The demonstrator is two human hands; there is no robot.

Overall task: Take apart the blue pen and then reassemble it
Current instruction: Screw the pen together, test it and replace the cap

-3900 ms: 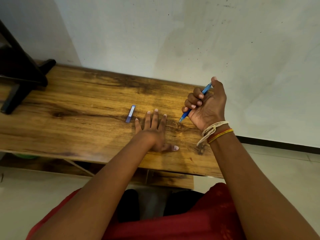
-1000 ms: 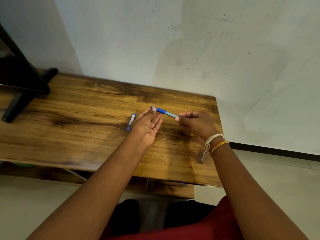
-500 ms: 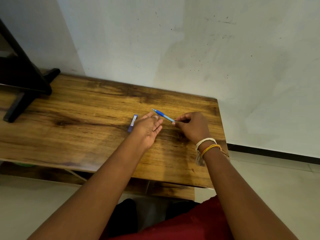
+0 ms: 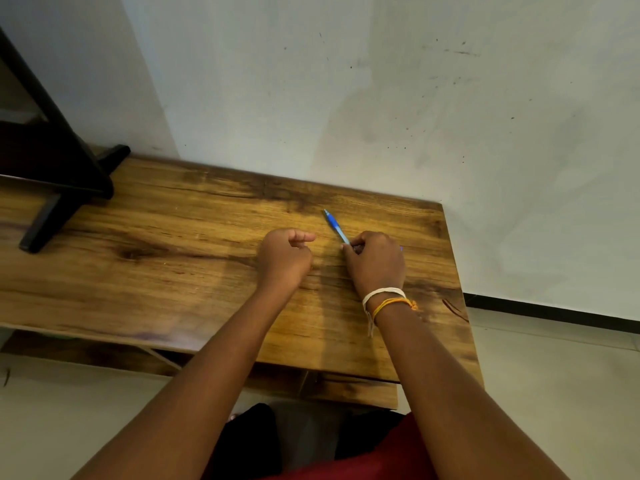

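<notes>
One view, from the head camera, looks down on a wooden surface set against a pale wall. Both hands are over the right half of the surface, close to each other but apart. The right hand is curled, knuckles up, and pinches the near end of the blue pen between thumb and fingertips. The pen slants away from that hand toward the far edge of the surface, its pointed end up and to the left; whether the tip touches the wood cannot be told. A white thread band and an orange one circle the right wrist. The left hand is closed in a loose fist, thumb laid against the forefinger; what it may hold inside cannot be told. A dark stand sits at the far left corner of the surface. Red cloth shows at the bottom.
</notes>
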